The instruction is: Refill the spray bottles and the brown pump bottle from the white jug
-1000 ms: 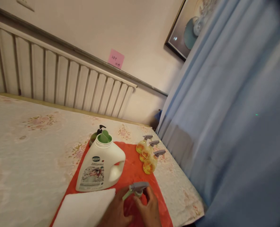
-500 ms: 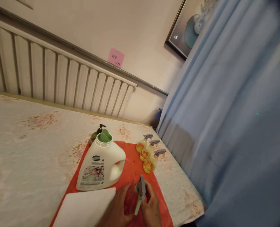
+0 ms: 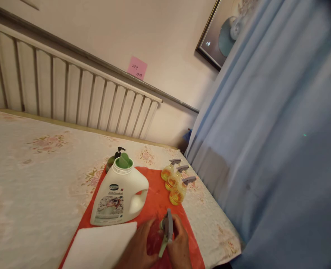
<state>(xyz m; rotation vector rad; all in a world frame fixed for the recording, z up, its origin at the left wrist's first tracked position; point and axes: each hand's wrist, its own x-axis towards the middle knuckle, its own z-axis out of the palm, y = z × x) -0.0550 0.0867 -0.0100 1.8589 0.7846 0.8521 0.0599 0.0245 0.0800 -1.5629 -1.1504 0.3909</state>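
Note:
Both my hands meet at the bottom of the view over a red mat [image 3: 156,194]. My left hand [image 3: 139,248] wraps a small clear spray bottle [image 3: 156,239], mostly hidden by my fingers. My right hand [image 3: 179,244] grips its grey trigger spray head [image 3: 168,228], which points toward me. A white detergent jug [image 3: 119,196] with an open green spout stands just beyond my left hand. Three small spray bottles [image 3: 176,181] filled with yellow liquid stand in a row at the mat's far right.
A white folded cloth [image 3: 100,246] lies on the mat by my left hand. A dark pump bottle [image 3: 113,158] stands behind the jug. The floral tablecloth [image 3: 36,179] spreads to the left. A blue curtain [image 3: 266,149] hangs along the table's right edge; a radiator [image 3: 70,97] lines the wall.
The grey spray head has turned from lying sideways to pointing toward me, twisted by my right hand. The bottle stays in my left hand.

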